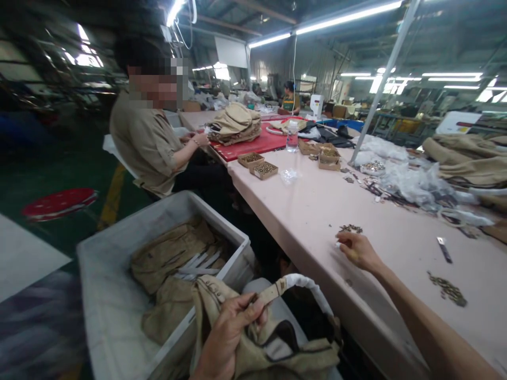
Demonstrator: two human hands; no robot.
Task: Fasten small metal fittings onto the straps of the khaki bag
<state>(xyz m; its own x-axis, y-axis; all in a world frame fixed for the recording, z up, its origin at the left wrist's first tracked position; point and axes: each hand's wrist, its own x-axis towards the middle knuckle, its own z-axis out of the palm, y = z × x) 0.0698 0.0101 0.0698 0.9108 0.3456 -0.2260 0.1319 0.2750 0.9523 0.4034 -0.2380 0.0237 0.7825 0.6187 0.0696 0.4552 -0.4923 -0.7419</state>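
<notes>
My left hand (227, 330) is closed on the strap end of a beige fabric bag (293, 361), thumb on top. The bag's handle (307, 282), wrapped in white, arches up to the right of that hand. Over the table edge, my right hand (358, 250) has its fingers curled in a pinch beside a small pile of metal hardware (350, 228). Something white shows at its fingertips; what they hold is too small to make out. Another pile of small metal pieces (447, 288) lies nearer, left of my right forearm's far side.
A white bin (233, 227) with beige bags stands at my left. Across it sits a co-worker (146, 137) by stacked bags (235, 124). The table (301, 211) bears boxes of small fittings (263, 170), a bottle (292, 136), a cutter (444, 250) and plastic bags (412, 182). A red stool (61, 202) stands left.
</notes>
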